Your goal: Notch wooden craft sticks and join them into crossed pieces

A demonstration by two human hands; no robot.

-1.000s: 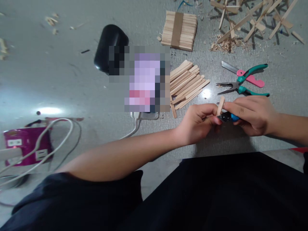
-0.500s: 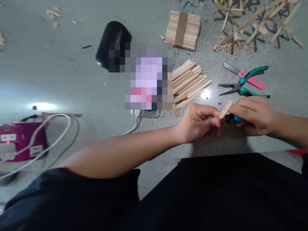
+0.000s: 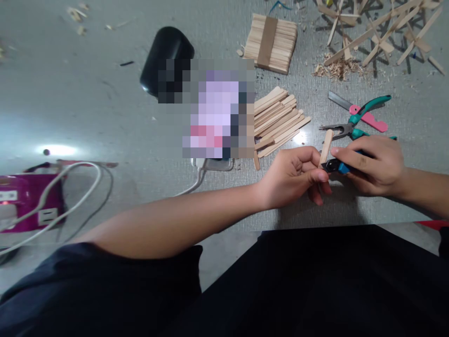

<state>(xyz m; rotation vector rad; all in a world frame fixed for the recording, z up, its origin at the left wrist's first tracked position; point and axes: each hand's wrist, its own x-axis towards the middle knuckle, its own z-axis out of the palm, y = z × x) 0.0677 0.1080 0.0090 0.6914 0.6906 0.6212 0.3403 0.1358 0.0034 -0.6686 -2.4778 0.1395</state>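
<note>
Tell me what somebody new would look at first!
Probably the left hand, right of centre, holding a wooden stick, with a blue-and-black tool in the right hand near the stick's lower end. Just beyond them, green-handled pliers lie across a pink-handled knife. Crossed-stick shapes spread over the top right.

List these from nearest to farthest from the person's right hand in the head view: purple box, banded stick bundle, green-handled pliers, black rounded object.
1. Green-handled pliers: just beyond the right hand, partly hidden by it.
2. Banded stick bundle: farther forward, to the left.
3. Black rounded object: farther left.
4. Purple box: at the left edge.
</note>
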